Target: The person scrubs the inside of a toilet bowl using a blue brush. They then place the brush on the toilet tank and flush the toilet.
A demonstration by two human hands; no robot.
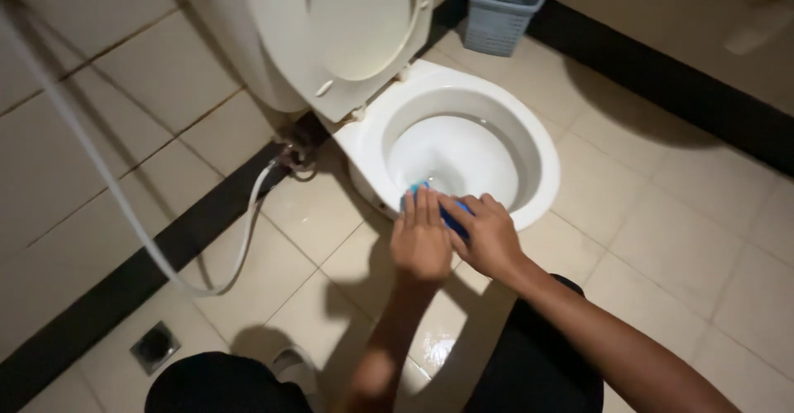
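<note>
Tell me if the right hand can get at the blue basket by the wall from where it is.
Probably not: the right hand is down on the blue cloth at the near rim, and the basket stands beyond the toilet bowl.

Bare forearms, seemingly black trousers

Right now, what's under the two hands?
A blue pad shows between the left hand and right hand, on the toilet rim. Most of it is covered, so its shape is unclear.
</note>
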